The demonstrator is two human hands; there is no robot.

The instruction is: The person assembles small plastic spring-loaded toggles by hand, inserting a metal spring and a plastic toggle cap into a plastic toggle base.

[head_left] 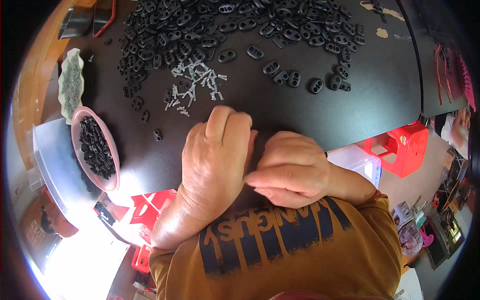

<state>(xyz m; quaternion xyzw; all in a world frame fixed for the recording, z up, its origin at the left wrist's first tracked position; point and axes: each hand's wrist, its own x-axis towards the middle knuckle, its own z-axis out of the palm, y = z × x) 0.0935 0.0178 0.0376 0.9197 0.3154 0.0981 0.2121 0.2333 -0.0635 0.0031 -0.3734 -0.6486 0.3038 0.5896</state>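
Observation:
My left hand (215, 155) is closed above the near edge of the dark table, its fingers curled down. Close beside it, my right hand (295, 170) is closed too, with thumb and fingers pressed together. Whatever either hand holds is hidden behind the knuckles. Just beyond my left hand lies a loose pile of small metal springs (200, 77). One small black two-hole piece (157, 135) sits alone to its left. Farther back spreads a big heap of black oval two-hole cord locks (187, 47), with a few strays such as one cord lock (316, 86) nearer my right hand.
At the left edge of the table stands a pink bowl (116, 170) of small black parts. Behind it is a pale wavy-rimmed dish (64, 95) filled with springs. A clear plastic bin (47, 150) is farther left. Red stools (412, 150) stand below the table.

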